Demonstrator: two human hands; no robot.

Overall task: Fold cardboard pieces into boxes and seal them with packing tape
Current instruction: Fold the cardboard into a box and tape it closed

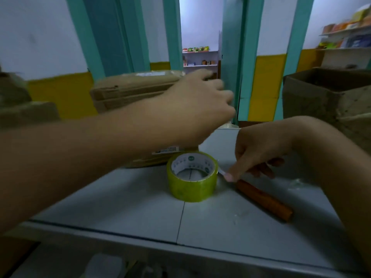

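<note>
A roll of yellowish packing tape (192, 176) lies flat on the grey table (120, 201). To its right an orange utility knife (265, 199) lies on the table. My right hand (261, 151) is lowered over the knife's far end, and its fingertips pinch that end beside the roll. My left hand (200, 101) reaches forward, blurred, with loose fingers that hold nothing, over a stack of flattened cardboard (130, 91). Another flat cardboard piece with a label (160, 156) lies under my left forearm, just behind the tape.
An open cardboard box (331, 93) stands at the right rear, and more cardboard (24, 109) sits at the far left. Teal posts and a doorway (200, 37) lie behind the table. Shelves with goods (349, 35) hang at the upper right. The table's front edge runs below the tape.
</note>
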